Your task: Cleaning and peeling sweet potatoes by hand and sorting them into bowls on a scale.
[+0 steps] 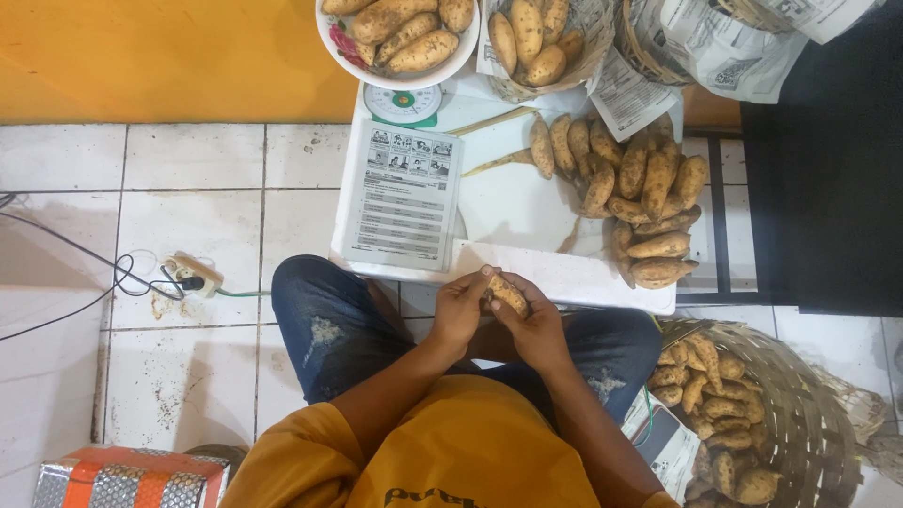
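Both my hands hold one brown sweet potato [509, 293] over my lap, just in front of a low white table [564, 275]. My left hand [459, 306] grips its left end with the fingers curled round it. My right hand [532, 325] cups it from below and the right. A pile of sweet potatoes [638, 193] lies on the table's right half. A printed sheet [403, 193] lies on the left half.
A bowl of sweet potatoes [400, 36] sits on a scale [404, 102] at the far edge, beside a paper-lined basket [541, 42]. A woven basket of sweet potatoes [752, 414] stands at my right knee. A power strip [193, 276] and cables lie on the tiled floor at left.
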